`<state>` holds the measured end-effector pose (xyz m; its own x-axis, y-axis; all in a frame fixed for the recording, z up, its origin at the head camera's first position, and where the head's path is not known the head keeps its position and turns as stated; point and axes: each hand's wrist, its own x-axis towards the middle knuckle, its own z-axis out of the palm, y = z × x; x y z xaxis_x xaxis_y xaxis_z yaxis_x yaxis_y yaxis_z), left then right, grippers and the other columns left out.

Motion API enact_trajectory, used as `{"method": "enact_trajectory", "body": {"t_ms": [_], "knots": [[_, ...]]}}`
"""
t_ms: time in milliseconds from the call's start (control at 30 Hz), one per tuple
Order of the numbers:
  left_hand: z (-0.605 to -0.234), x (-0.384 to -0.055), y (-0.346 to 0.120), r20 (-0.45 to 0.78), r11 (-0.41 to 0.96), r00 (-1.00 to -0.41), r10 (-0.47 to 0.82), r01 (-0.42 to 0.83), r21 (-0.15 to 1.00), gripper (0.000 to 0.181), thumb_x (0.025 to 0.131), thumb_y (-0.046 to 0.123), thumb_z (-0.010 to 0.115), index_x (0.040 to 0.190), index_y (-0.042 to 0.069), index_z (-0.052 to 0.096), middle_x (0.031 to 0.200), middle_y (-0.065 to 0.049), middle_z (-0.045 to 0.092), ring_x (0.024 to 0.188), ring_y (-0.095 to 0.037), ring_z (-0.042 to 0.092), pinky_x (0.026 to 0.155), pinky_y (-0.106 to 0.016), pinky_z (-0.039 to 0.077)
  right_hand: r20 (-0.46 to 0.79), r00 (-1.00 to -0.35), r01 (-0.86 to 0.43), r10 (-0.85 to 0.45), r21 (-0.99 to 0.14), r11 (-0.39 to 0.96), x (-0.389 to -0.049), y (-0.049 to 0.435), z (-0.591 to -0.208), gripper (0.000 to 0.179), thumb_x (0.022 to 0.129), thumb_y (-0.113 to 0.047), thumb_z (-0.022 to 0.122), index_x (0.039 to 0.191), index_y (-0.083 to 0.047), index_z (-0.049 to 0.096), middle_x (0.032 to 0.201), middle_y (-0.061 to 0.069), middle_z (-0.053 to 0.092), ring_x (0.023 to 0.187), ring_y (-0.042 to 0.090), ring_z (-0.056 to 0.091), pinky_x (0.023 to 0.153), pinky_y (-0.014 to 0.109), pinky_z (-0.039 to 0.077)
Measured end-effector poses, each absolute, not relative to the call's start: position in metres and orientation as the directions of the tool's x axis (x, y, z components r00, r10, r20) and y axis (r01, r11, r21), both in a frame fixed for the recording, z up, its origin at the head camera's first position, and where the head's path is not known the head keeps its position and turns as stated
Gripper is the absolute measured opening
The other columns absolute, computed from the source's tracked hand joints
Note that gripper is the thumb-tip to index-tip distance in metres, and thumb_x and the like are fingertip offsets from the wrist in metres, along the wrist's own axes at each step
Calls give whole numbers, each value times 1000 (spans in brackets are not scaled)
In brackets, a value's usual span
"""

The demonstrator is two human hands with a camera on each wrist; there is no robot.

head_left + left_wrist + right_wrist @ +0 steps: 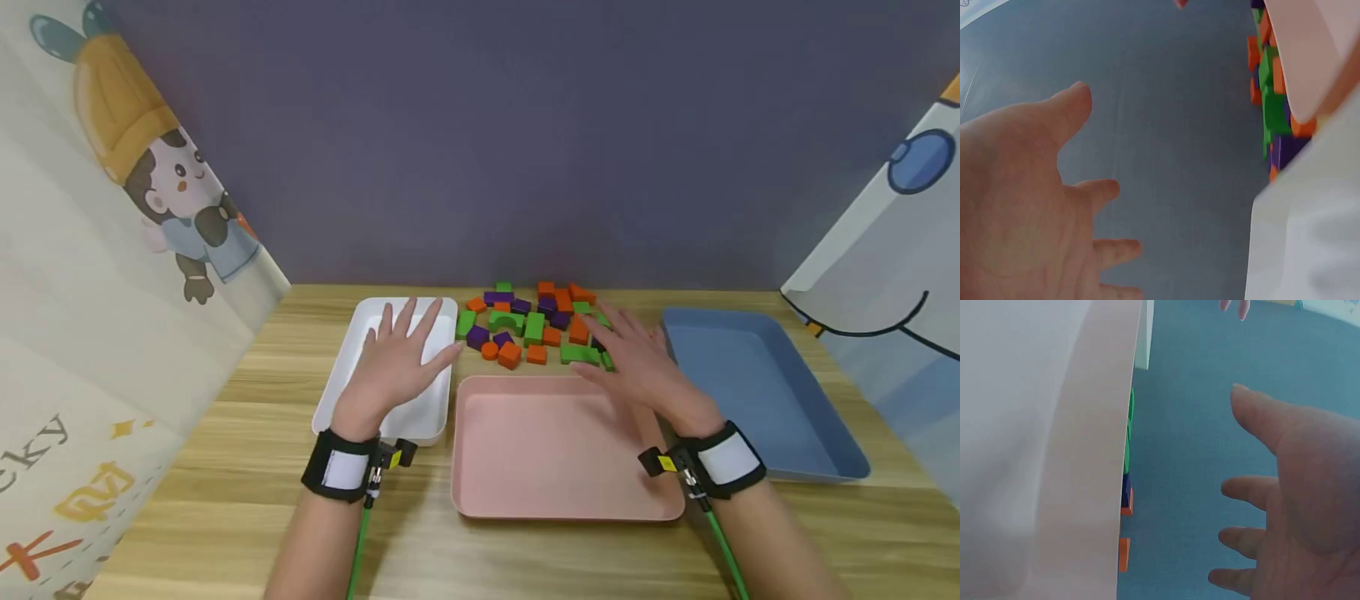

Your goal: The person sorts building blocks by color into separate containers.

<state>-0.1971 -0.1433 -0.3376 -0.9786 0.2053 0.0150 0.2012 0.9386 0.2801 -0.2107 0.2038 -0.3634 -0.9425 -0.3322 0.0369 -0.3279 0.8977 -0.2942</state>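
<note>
Spread fingers mark my left hand [393, 367], which hovers over the white tray [426, 417] and holds nothing. My right hand [637, 362], also with fingers apart and nothing in it, is above the right side of the pink tray [547, 450], its fingertips near the blocks in the head view. Behind the pink tray lies a loose spread of orange, green and purple blocks, among them a green arch block [507, 322], an orange cube [509, 356] and a purple block [477, 337]. Both wrist views show the palms bare, the left hand [1029, 200] and the right hand [1310, 494].
A blue tray [757, 392] stands on the wooden table [240, 467] at the right. A dark wall panel [525, 150] rises behind the table, and printed cloths [67, 250] flank it. Each wrist wears a strap with a camera and a green cable [360, 546].
</note>
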Motion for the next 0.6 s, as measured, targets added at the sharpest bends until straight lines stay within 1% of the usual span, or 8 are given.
{"method": "enact_trajectory", "body": {"t_ms": [67, 133, 200, 300, 367, 467, 533, 600], "knots": [[-337, -192, -156, 23, 940, -979, 204, 203, 273, 80, 95, 72, 34, 160, 31, 11, 167, -14, 10, 152, -48, 5, 117, -69, 14, 20, -932, -354, -362, -270, 895, -206, 205, -361, 80, 93, -55, 60, 157, -21, 27, 167, 15, 10, 151, 48, 8, 108, 81, 6], [-337, -189, -171, 31, 943, -979, 203, 204, 262, 81, 95, 71, 34, 160, 27, 16, 165, -16, 16, 151, -48, 14, 117, -66, 21, 18, -914, -396, -406, -261, 880, -201, 206, -360, 76, 93, -49, 63, 156, -19, 32, 164, 18, 17, 149, 48, 16, 110, 77, 13], [-336, -188, -187, 29, 945, -981, 192, 193, 263, 80, 96, 70, 36, 159, 23, 21, 163, -20, 22, 148, -47, 22, 114, -65, 28, 11, -893, -439, -450, -244, 865, -196, 207, -361, 71, 93, -44, 65, 153, -16, 38, 160, 20, 29, 145, 47, 28, 110, 72, 25], [-335, -187, -212, 12, 951, -985, 171, 169, 259, 75, 98, 62, 42, 156, 16, 31, 157, -23, 33, 143, -46, 34, 108, -64, 36, 36, -851, -520, -524, -199, 831, -192, 209, -364, 62, 92, -36, 68, 144, -9, 50, 147, 23, 48, 133, 45, 47, 104, 63, 42], [-336, -188, -228, 6, 953, -986, 168, 164, 253, 69, 99, 52, 48, 153, 10, 37, 152, -26, 40, 139, -47, 39, 105, -64, 39, 46, -832, -552, -552, -166, 817, -192, 210, -367, 56, 91, -33, 70, 138, -7, 56, 140, 21, 56, 127, 42, 54, 101, 58, 46], [-342, -193, -249, -7, 951, -983, 182, 174, 255, 60, 100, 34, 55, 148, 3, 41, 143, -30, 48, 132, -48, 45, 104, -62, 40, 45, -810, -584, -585, -149, 798, -194, 212, -372, 49, 90, -28, 72, 132, -5, 60, 132, 18, 62, 123, 40, 57, 99, 55, 48], [-347, -197, -261, -26, 943, -980, 198, 184, 276, 58, 99, 25, 57, 148, 0, 40, 140, -33, 50, 127, -49, 50, 103, -61, 42, 40, -796, -603, -604, -141, 785, -196, 214, -373, 47, 90, -25, 72, 131, -5, 61, 129, 16, 64, 119, 38, 60, 98, 54, 50], [-352, -202, -271, -60, 938, -977, 205, 179, 298, 59, 99, 20, 57, 150, -1, 36, 136, -34, 52, 121, -49, 54, 99, -59, 45, 26, -776, -627, -630, -139, 767, -197, 216, -374, 44, 91, -21, 71, 130, -4, 61, 126, 15, 66, 116, 37, 61, 96, 52, 51]]}}
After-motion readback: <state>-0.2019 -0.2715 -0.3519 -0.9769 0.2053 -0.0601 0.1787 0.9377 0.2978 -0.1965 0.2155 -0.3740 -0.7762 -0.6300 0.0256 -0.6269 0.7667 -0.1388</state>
